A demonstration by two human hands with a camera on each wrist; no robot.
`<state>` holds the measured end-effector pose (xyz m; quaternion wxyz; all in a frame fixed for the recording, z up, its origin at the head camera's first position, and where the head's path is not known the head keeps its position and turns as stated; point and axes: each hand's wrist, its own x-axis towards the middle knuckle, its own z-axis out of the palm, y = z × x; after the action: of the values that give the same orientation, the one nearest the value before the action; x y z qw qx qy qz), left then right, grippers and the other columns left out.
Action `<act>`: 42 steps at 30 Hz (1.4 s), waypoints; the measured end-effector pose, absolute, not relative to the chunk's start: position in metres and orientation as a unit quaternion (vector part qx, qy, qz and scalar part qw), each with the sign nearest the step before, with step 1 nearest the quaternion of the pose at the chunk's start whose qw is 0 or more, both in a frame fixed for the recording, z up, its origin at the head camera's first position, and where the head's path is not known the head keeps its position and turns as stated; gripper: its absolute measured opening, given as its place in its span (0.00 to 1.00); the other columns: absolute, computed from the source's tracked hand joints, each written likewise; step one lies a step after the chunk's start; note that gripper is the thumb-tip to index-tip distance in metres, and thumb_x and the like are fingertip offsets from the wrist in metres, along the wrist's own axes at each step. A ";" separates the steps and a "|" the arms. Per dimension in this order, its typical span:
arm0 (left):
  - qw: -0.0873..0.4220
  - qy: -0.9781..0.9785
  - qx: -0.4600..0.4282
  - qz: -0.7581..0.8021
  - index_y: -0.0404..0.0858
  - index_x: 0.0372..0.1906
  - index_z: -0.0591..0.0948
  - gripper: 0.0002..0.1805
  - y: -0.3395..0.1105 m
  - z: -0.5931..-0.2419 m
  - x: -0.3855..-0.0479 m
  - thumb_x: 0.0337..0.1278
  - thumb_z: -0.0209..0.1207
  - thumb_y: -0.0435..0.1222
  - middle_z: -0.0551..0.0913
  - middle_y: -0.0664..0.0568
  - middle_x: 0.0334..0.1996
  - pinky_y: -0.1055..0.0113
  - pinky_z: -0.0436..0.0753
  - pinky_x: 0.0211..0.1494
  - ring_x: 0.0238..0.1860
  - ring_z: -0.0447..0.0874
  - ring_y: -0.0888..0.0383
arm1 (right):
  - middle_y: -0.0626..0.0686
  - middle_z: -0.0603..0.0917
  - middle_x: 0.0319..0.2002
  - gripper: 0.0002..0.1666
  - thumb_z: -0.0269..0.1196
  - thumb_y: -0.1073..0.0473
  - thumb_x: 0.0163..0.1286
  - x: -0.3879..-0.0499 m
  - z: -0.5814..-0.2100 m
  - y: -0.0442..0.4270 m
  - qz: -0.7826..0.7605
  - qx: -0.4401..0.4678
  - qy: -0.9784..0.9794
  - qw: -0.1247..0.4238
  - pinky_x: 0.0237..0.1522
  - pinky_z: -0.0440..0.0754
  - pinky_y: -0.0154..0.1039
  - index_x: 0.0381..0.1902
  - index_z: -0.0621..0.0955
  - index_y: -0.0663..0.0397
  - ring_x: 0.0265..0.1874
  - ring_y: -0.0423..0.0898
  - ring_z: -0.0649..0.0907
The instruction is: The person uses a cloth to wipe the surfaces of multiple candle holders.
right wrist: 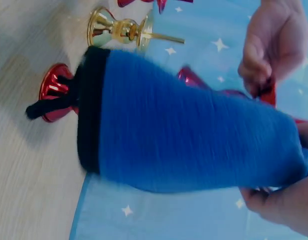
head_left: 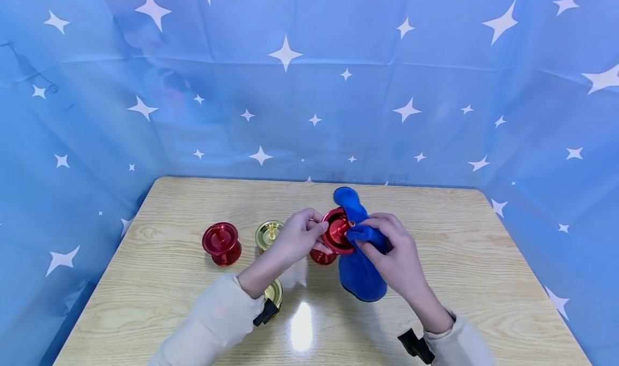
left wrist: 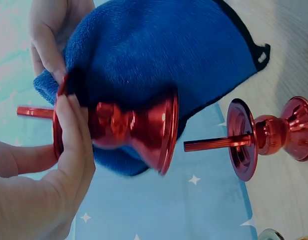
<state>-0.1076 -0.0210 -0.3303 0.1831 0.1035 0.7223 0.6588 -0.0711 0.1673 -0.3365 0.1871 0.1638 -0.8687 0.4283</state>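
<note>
One red candle holder (head_left: 337, 230) is above the table (head_left: 459, 237), and from far away I see the left hand (head_left: 296, 236) pinch its rim. The right hand (head_left: 398, 253) pinches a blue cloth (head_left: 361, 277) against it.

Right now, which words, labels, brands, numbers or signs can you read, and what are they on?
No readable text anywhere.
Faint dark marks low on the starry backdrop: possibly lettering, too blurred to read.
Blue cloth and held red stand: no lettering visible.
</note>
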 end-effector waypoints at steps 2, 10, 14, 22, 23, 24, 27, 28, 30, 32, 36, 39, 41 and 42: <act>0.166 0.717 0.094 0.671 0.25 0.41 0.70 0.07 -0.019 -0.332 -0.107 0.65 0.47 0.28 0.78 0.41 0.28 0.63 0.83 0.32 0.25 0.83 0.48 | 0.58 0.76 0.44 0.17 0.68 0.74 0.49 -0.069 -0.338 0.163 0.439 0.145 -0.867 0.188 0.42 0.78 0.57 0.38 0.80 0.59 0.43 0.55 0.77; 0.151 0.720 0.127 0.666 0.25 0.40 0.71 0.07 -0.018 -0.338 -0.104 0.64 0.49 0.27 0.79 0.42 0.27 0.64 0.83 0.28 0.22 0.83 0.49 | 0.59 0.75 0.44 0.16 0.67 0.75 0.48 -0.068 -0.343 0.162 0.431 0.132 -0.870 0.199 0.41 0.77 0.59 0.37 0.81 0.61 0.43 0.58 0.77; 0.178 0.713 0.168 0.657 0.23 0.40 0.73 0.07 -0.022 -0.339 -0.106 0.64 0.47 0.26 0.79 0.43 0.24 0.59 0.83 0.30 0.21 0.82 0.50 | 0.57 0.78 0.43 0.16 0.66 0.78 0.48 -0.070 -0.339 0.169 0.417 0.168 -0.873 0.188 0.41 0.79 0.55 0.37 0.82 0.61 0.42 0.55 0.79; 0.211 0.717 0.170 0.642 0.23 0.44 0.73 0.11 -0.028 -0.335 -0.110 0.66 0.46 0.29 0.80 0.43 0.26 0.58 0.83 0.33 0.24 0.83 0.48 | 0.53 0.80 0.43 0.14 0.62 0.77 0.54 -0.078 -0.333 0.188 0.478 0.178 -0.852 0.119 0.44 0.75 0.26 0.37 0.81 0.59 0.45 0.41 0.78; 0.210 0.717 0.158 0.645 0.23 0.45 0.73 0.12 -0.029 -0.335 -0.112 0.66 0.46 0.29 0.81 0.42 0.27 0.59 0.83 0.34 0.24 0.83 0.50 | 0.54 0.80 0.43 0.14 0.62 0.77 0.55 -0.078 -0.332 0.191 0.488 0.172 -0.848 0.116 0.44 0.76 0.26 0.38 0.81 0.60 0.45 0.39 0.77; 0.207 0.717 0.144 0.650 0.23 0.45 0.73 0.12 -0.031 -0.334 -0.113 0.66 0.46 0.30 0.81 0.42 0.27 0.61 0.83 0.35 0.24 0.83 0.50 | 0.54 0.80 0.43 0.13 0.61 0.77 0.56 -0.078 -0.331 0.193 0.495 0.166 -0.845 0.118 0.43 0.76 0.26 0.38 0.81 0.60 0.44 0.38 0.77; 0.185 0.716 0.104 0.665 0.24 0.45 0.73 0.12 -0.038 -0.331 -0.118 0.66 0.46 0.30 0.81 0.41 0.30 0.64 0.82 0.37 0.23 0.82 0.53 | 0.56 0.80 0.43 0.13 0.61 0.77 0.56 -0.076 -0.329 0.200 0.503 0.151 -0.841 0.128 0.41 0.77 0.26 0.38 0.80 0.61 0.43 0.36 0.77; 0.177 0.715 0.091 0.671 0.24 0.45 0.74 0.12 -0.040 -0.330 -0.120 0.66 0.46 0.30 0.81 0.41 0.31 0.64 0.82 0.37 0.23 0.82 0.54 | 0.56 0.80 0.42 0.13 0.61 0.77 0.56 -0.076 -0.328 0.201 0.501 0.150 -0.842 0.131 0.41 0.77 0.26 0.38 0.80 0.61 0.43 0.36 0.77; 0.164 0.707 0.080 0.684 0.24 0.45 0.74 0.12 -0.044 -0.328 -0.124 0.67 0.46 0.30 0.80 0.40 0.32 0.64 0.82 0.37 0.22 0.82 0.54 | 0.56 0.80 0.42 0.13 0.61 0.77 0.55 -0.075 -0.329 0.203 0.501 0.156 -0.841 0.132 0.41 0.77 0.26 0.37 0.80 0.61 0.43 0.35 0.77; 0.157 0.699 0.074 0.694 0.24 0.45 0.74 0.12 -0.045 -0.325 -0.126 0.67 0.45 0.30 0.80 0.39 0.33 0.63 0.82 0.37 0.23 0.82 0.53 | 0.57 0.80 0.42 0.13 0.61 0.78 0.54 -0.074 -0.332 0.203 0.503 0.170 -0.837 0.128 0.41 0.77 0.26 0.37 0.80 0.62 0.43 0.36 0.77; 0.162 0.682 0.075 0.709 0.24 0.45 0.74 0.13 -0.041 -0.321 -0.126 0.67 0.46 0.31 0.81 0.38 0.32 0.63 0.82 0.37 0.24 0.83 0.51 | 0.57 0.80 0.43 0.15 0.62 0.79 0.52 -0.073 -0.338 0.196 0.513 0.192 -0.829 0.109 0.42 0.78 0.28 0.37 0.80 0.61 0.45 0.37 0.77; 0.174 0.672 0.084 0.715 0.23 0.45 0.74 0.13 -0.035 -0.320 -0.124 0.66 0.46 0.31 0.82 0.36 0.32 0.62 0.82 0.37 0.24 0.84 0.51 | 0.56 0.80 0.44 0.15 0.63 0.79 0.52 -0.073 -0.341 0.189 0.520 0.192 -0.827 0.099 0.43 0.77 0.29 0.37 0.80 0.60 0.46 0.38 0.77; 0.181 0.666 0.086 0.719 0.23 0.44 0.74 0.13 -0.031 -0.321 -0.122 0.66 0.47 0.31 0.82 0.36 0.32 0.62 0.82 0.36 0.24 0.84 0.51 | 0.55 0.80 0.45 0.15 0.63 0.78 0.53 -0.073 -0.342 0.185 0.526 0.188 -0.824 0.095 0.44 0.77 0.30 0.37 0.80 0.60 0.46 0.39 0.77; 0.185 0.661 0.087 0.722 0.23 0.44 0.74 0.13 -0.030 -0.321 -0.121 0.66 0.47 0.31 0.82 0.36 0.32 0.62 0.82 0.36 0.24 0.84 0.51 | 0.55 0.79 0.45 0.14 0.63 0.78 0.53 -0.073 -0.342 0.183 0.530 0.184 -0.822 0.095 0.45 0.77 0.30 0.37 0.80 0.61 0.47 0.40 0.77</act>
<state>-0.1210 -0.0298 -0.3212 0.1849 0.0866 0.6606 0.7225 -0.0730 0.1834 -0.3419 0.0950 0.1840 -0.8224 0.5298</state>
